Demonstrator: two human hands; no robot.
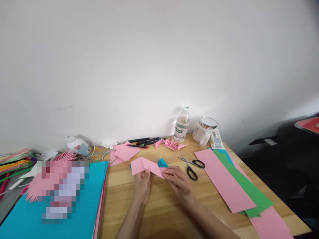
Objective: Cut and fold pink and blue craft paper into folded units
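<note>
One creased pink paper piece (pixel 146 166) with a teal flap (pixel 162 163) was above the wood-grained surface (pixel 119 202), its long axis slanting from about nine toward four o'clock. The left hand (pixel 143 186), nearer its middle, had it at twelve o'clock, thumb in front, pinching the lower edge. The right hand (pixel 179 186), reaching toward ten, pinched the three-o'clock end between bent fingers.
</note>
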